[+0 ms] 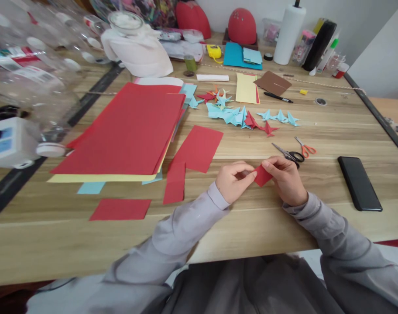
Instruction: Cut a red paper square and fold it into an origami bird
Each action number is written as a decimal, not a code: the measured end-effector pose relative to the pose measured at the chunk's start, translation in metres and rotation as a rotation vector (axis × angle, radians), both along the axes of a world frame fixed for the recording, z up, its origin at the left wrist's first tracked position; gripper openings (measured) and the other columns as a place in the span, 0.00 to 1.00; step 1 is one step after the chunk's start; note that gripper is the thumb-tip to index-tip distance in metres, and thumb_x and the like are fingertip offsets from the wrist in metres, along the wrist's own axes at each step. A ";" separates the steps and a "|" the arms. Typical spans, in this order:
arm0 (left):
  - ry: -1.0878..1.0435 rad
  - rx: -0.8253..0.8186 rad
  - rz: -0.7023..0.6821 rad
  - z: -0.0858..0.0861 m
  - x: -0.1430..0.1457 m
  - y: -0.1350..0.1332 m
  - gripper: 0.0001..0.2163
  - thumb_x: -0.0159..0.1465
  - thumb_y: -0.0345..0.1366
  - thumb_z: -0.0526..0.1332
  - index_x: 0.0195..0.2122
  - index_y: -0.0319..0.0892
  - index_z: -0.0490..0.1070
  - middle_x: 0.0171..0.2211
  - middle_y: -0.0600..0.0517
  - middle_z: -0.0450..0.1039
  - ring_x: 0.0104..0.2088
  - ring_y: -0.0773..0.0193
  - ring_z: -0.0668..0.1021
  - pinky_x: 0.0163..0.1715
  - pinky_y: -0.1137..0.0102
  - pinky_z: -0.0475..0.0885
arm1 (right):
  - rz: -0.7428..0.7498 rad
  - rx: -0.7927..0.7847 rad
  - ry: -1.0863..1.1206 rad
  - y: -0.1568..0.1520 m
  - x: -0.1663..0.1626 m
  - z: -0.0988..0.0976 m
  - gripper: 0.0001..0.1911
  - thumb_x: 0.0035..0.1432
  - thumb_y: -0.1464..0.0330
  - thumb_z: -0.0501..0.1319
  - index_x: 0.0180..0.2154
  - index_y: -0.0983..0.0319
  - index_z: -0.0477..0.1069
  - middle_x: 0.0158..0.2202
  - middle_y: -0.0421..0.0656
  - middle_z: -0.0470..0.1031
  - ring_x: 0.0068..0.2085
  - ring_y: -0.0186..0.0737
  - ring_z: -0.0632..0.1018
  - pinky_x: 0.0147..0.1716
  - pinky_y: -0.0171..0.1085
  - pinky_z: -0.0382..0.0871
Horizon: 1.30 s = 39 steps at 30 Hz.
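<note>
Pinch grip of both hands: the left hand (235, 181) and the right hand (288, 179) each close thumb and fingers on a small red paper piece (262, 175), held between them above the table (251, 235). Both forearms, in grey sleeves (186, 231), reach forward and converge on the grip. The piece is matt and flat-faced, with a corner directed toward the wearer; the fingers cover its upper sides. The table shows streaked wood grain. Just beyond the right hand lie black-handled scissors (286, 152), with orange-handled scissors (306, 148) beside them; farther beyond the grip are pointed, folded paper shapes (230, 115). Left of the grip are cut red sheets (204, 148) and a large paper stack (127, 131); to its right, a black phone (359, 183).
</note>
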<state>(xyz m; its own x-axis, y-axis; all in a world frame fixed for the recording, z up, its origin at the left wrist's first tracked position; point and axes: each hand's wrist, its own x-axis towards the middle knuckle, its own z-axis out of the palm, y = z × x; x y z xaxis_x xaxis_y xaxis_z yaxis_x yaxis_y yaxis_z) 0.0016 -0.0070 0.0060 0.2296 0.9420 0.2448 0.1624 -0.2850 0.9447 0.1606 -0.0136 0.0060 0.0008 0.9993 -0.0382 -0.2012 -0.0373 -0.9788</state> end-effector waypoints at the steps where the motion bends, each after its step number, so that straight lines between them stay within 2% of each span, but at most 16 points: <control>1: -0.006 0.006 -0.002 0.000 0.000 0.000 0.07 0.56 0.35 0.61 0.23 0.39 0.74 0.22 0.52 0.72 0.23 0.68 0.72 0.25 0.72 0.67 | 0.010 0.022 -0.025 0.000 0.000 0.001 0.09 0.47 0.62 0.69 0.25 0.61 0.75 0.23 0.37 0.73 0.25 0.31 0.71 0.27 0.33 0.66; 5: -0.024 0.012 0.029 -0.001 -0.002 0.000 0.06 0.57 0.34 0.61 0.25 0.39 0.74 0.24 0.50 0.74 0.26 0.67 0.73 0.27 0.72 0.68 | 0.100 0.059 -0.173 0.000 0.003 0.005 0.10 0.46 0.63 0.70 0.24 0.62 0.73 0.23 0.38 0.72 0.25 0.31 0.69 0.25 0.32 0.64; 10: 0.007 0.042 -0.076 -0.001 -0.005 0.002 0.08 0.59 0.34 0.60 0.25 0.38 0.74 0.23 0.52 0.71 0.25 0.68 0.71 0.27 0.71 0.66 | 0.196 0.104 -0.257 -0.003 0.003 0.007 0.10 0.51 0.63 0.65 0.26 0.62 0.72 0.23 0.38 0.70 0.24 0.30 0.68 0.24 0.32 0.63; 13: 0.010 0.058 -0.090 -0.002 -0.005 0.003 0.09 0.60 0.35 0.60 0.24 0.39 0.74 0.23 0.52 0.70 0.25 0.67 0.71 0.26 0.71 0.65 | 0.212 0.131 -0.305 -0.003 0.004 0.006 0.08 0.52 0.64 0.65 0.26 0.62 0.72 0.23 0.38 0.71 0.24 0.31 0.69 0.25 0.33 0.64; 18: -0.025 0.047 -0.036 0.000 -0.006 0.003 0.08 0.58 0.34 0.61 0.23 0.40 0.75 0.23 0.52 0.72 0.25 0.66 0.72 0.27 0.70 0.66 | 0.158 0.102 -0.343 -0.001 0.008 0.010 0.07 0.48 0.66 0.66 0.24 0.63 0.73 0.21 0.39 0.73 0.23 0.32 0.70 0.23 0.33 0.63; 22: -0.076 0.030 0.059 0.003 -0.012 0.007 0.07 0.56 0.34 0.63 0.22 0.41 0.75 0.22 0.52 0.73 0.26 0.65 0.72 0.28 0.69 0.67 | 0.090 0.037 -0.298 0.004 0.015 0.012 0.05 0.44 0.70 0.67 0.21 0.63 0.73 0.19 0.39 0.73 0.22 0.32 0.70 0.23 0.33 0.64; 25: -0.104 0.012 0.124 0.004 -0.018 0.010 0.06 0.54 0.34 0.64 0.21 0.41 0.75 0.23 0.52 0.74 0.27 0.65 0.73 0.31 0.68 0.67 | 0.024 0.036 -0.229 0.008 0.019 0.010 0.06 0.44 0.69 0.67 0.21 0.62 0.72 0.19 0.38 0.73 0.22 0.32 0.71 0.24 0.33 0.65; 27: -0.095 0.010 0.121 0.003 -0.019 0.010 0.06 0.54 0.34 0.64 0.21 0.41 0.75 0.22 0.53 0.73 0.26 0.65 0.72 0.30 0.69 0.67 | 0.047 0.044 -0.187 0.008 0.018 0.009 0.07 0.47 0.67 0.68 0.23 0.62 0.73 0.21 0.39 0.74 0.24 0.32 0.72 0.26 0.33 0.67; 30: -0.065 0.025 0.103 0.002 -0.015 0.007 0.07 0.55 0.34 0.63 0.21 0.41 0.75 0.21 0.53 0.72 0.24 0.66 0.71 0.27 0.70 0.65 | 0.172 0.022 -0.188 0.005 0.012 0.008 0.10 0.51 0.62 0.66 0.30 0.62 0.75 0.24 0.39 0.75 0.26 0.32 0.73 0.28 0.34 0.68; 33: -0.019 0.035 0.054 0.003 -0.011 0.004 0.08 0.57 0.35 0.61 0.22 0.40 0.74 0.21 0.52 0.72 0.24 0.67 0.71 0.26 0.71 0.65 | 0.233 0.060 -0.251 0.001 0.007 0.008 0.13 0.53 0.59 0.65 0.27 0.63 0.73 0.23 0.39 0.72 0.26 0.32 0.71 0.28 0.33 0.67; 39: 0.058 0.046 -0.160 0.006 -0.008 0.002 0.11 0.58 0.34 0.58 0.20 0.39 0.72 0.19 0.53 0.67 0.22 0.69 0.68 0.24 0.72 0.62 | 0.314 0.191 -0.495 -0.004 0.005 0.006 0.16 0.57 0.58 0.61 0.25 0.62 0.69 0.21 0.38 0.68 0.25 0.32 0.66 0.25 0.33 0.61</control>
